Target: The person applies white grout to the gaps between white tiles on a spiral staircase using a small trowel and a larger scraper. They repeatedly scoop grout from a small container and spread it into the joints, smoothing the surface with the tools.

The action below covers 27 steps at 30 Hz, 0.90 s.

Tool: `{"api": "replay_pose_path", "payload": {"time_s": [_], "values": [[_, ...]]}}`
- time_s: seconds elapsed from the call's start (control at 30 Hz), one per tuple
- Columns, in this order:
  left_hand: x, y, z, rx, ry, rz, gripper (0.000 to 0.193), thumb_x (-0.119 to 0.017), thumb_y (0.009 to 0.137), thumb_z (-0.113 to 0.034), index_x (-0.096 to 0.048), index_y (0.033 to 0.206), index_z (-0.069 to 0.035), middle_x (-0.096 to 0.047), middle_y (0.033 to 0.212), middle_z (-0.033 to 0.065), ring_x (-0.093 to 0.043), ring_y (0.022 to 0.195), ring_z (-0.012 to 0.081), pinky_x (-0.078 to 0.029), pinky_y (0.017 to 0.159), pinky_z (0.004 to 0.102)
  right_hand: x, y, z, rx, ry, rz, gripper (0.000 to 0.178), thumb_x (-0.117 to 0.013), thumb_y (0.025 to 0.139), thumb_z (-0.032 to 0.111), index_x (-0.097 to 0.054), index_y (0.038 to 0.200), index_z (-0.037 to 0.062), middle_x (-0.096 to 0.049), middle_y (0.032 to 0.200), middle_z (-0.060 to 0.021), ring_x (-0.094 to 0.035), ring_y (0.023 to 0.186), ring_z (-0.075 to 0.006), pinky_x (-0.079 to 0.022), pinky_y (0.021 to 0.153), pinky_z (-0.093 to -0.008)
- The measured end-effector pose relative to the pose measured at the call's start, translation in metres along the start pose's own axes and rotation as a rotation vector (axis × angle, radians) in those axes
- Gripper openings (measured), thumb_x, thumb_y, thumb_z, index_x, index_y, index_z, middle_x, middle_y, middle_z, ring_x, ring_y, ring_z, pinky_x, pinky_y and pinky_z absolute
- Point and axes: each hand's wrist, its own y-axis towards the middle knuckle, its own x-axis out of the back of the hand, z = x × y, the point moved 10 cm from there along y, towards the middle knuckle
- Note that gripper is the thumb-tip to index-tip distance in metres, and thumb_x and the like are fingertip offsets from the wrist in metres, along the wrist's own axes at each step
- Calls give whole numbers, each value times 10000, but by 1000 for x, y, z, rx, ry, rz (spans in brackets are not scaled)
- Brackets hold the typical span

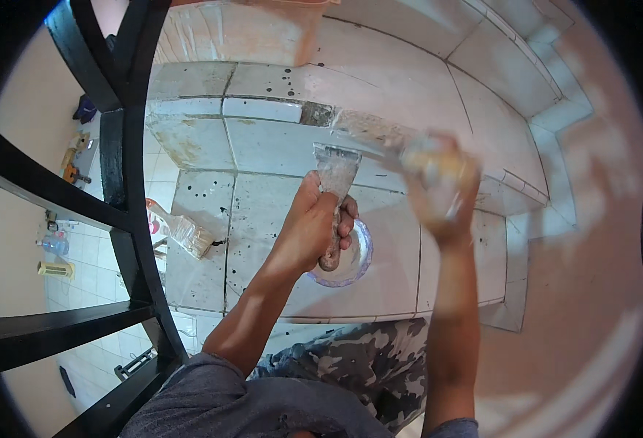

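Observation:
My left hand (pixel 308 230) is closed round the handle of a putty knife (pixel 338 169), its plaster-smeared blade pointing up and away from me. Motion smears my right hand (pixel 453 201), which grips a bladed tool with a yellowish handle (pixel 438 166). That tool's thin grey blade reaches left toward the putty knife; whether the two touch I cannot tell. Below the left hand, partly hidden by it, a round whitish bowl (pixel 366 255) with a bluish rim rests on the tiled step. Beyond both tools runs a step edge (pixel 369 124) with rough, exposed mortar beside white trim tiles (pixel 263 109).
A black metal railing (pixel 126 182) rises close on my left. Near it a paintbrush (pixel 192 236) lies on the spotted step. A plaster-streaked, peach-coloured tub (pixel 248 33) stands on the step above. More tiled stairs (pixel 511 58) curve up at the right, beside a wall (pixel 591 270).

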Motion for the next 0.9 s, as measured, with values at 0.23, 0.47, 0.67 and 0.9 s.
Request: {"api": "replay_pose_path", "payload": {"time_s": [0.23,0.47,0.67,0.9], "values": [[9,6,13,32,53,-15,198,-339,956,-59,-378,1151,-58,-537,832,103,-485,585,123,-430,459,283,-32,-25,30,187,-282,99,176,-738,713,-83,-675,850,9,-678,913,-125,-668,808,-286,-545,645,-359],[7,4,12,28,5,-22,199,-341,964,-62,-394,1156,-58,-544,827,93,-478,573,113,-427,448,272,-16,-9,9,140,-172,11,156,-698,782,-137,-638,882,-33,-660,957,-106,-659,834,-251,-564,728,-359],[9,3,14,37,2,-47,212,-353,978,-69,-419,1179,-70,-559,807,77,-468,568,102,-426,442,257,44,-27,-30,-342,-206,-276,222,-734,875,19,-571,1024,7,-617,967,-51,-606,891,-137,-506,837,-284],[4,6,12,20,0,-33,214,-352,975,-56,-419,1178,-73,-562,798,79,-465,555,97,-422,432,254,37,-48,-49,-439,40,-464,180,-732,911,108,-597,1002,33,-619,910,-18,-573,831,-99,-473,755,-250]]}}
